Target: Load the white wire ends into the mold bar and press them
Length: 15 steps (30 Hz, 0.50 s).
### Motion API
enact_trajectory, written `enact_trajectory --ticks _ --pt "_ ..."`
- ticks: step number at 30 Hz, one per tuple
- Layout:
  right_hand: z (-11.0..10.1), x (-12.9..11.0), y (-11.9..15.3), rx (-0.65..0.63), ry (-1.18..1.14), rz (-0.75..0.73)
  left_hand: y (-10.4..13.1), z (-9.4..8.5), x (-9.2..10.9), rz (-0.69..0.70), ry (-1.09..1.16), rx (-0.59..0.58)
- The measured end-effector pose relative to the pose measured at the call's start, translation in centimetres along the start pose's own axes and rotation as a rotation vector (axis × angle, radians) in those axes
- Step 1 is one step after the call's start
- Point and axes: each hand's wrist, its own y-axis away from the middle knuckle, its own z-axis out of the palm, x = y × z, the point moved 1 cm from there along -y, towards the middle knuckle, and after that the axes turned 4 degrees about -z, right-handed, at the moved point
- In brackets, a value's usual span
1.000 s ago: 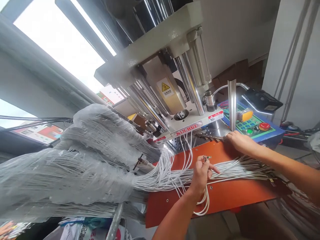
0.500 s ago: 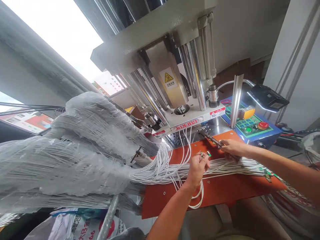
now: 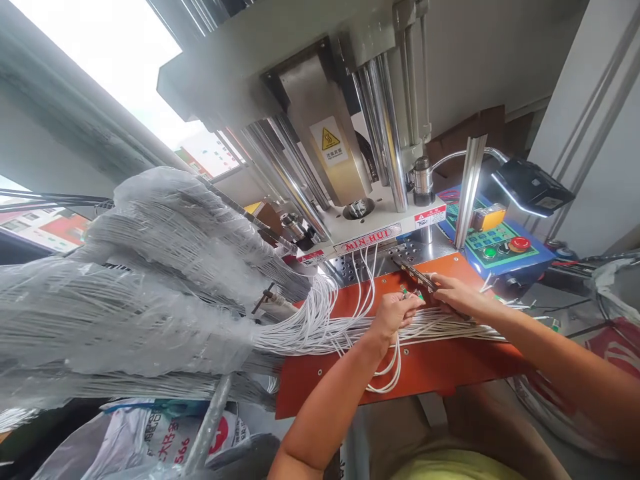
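Note:
My left hand point(image 3: 391, 316) is closed, pinching white cables that end in small green circuit boards point(image 3: 421, 299) just beyond the fingertips. My right hand point(image 3: 453, 295) wraps round a long, narrow metal bar point(image 3: 413, 273) with small fittings along it. That bar slants up and left toward the perforated metal bed of the press; whether it touches the bed I cannot tell. The green ends sit beside the bar, close to its lower side. Beneath both hands a thick bundle of white cables point(image 3: 305, 337) runs across an orange-red mat point(image 3: 425, 373).
The press point(image 3: 373, 239) stands ahead, with white cable ends leading under its front plate. Plastic-wrapped cable bundles point(image 3: 150, 313) fill the left. At the right are a metal post point(image 3: 470, 190), a lit lamp point(image 3: 533, 187) and a blue control box point(image 3: 523, 267) with a red button.
My left hand has brought the green cable ends right and closer to the metal bar. My right hand still grips the bar. The camera view has shifted slightly.

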Motion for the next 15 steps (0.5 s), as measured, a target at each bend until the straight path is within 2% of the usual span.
enact_trajectory --ticks 3,5,10,15 --pt "0.0 0.1 -0.2 0.008 0.004 -0.020 -0.8 0.1 0.3 -0.069 -0.096 -0.023" --pt "-0.1 0.1 -0.2 0.010 0.006 -0.033 -1.4 0.2 0.2 -0.062 -0.203 -0.023" --pt "-0.3 0.1 -0.2 -0.005 0.008 -0.068 -2.7 -0.3 0.1 0.054 -0.456 0.025" --pt "-0.3 0.8 -0.5 -0.020 -0.002 -0.088 -2.6 -0.6 0.2 0.153 -0.533 0.000"
